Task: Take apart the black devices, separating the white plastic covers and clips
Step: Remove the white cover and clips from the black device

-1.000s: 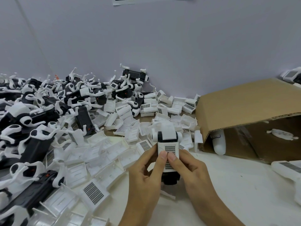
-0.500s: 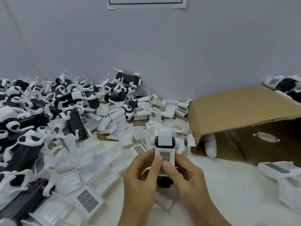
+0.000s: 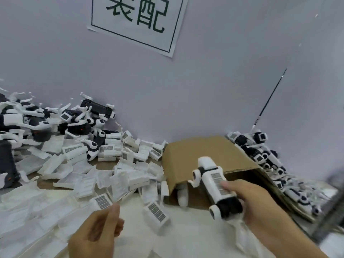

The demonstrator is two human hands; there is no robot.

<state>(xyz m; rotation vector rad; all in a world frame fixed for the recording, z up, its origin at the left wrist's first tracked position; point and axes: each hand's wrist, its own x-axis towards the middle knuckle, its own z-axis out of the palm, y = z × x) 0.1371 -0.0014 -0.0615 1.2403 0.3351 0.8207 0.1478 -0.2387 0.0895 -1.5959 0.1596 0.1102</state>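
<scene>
My right hand [image 3: 249, 200] grips a black device [image 3: 214, 181] by its lower end. The device still wears a long white cover with a barcode label and white clips at its sides, and it tilts up toward the cardboard box [image 3: 197, 151]. My left hand [image 3: 96, 233] hovers low at centre-left with loosely curled fingers and nothing visible in it. Just above its thumb lies a loose white cover [image 3: 102, 202] with a barcode. Another white cover [image 3: 157, 214] lies between my hands.
A heap of black devices with white clips [image 3: 37, 127] fills the left. Several detached white covers [image 3: 115, 175] spread across the middle. The box lies on its side, open toward me. More devices [image 3: 260, 153] are piled to its right against the wall.
My left hand has let go of the device and dropped to the lower left. My right hand has carried the device rightward, in front of the box. The view has swung right and up.
</scene>
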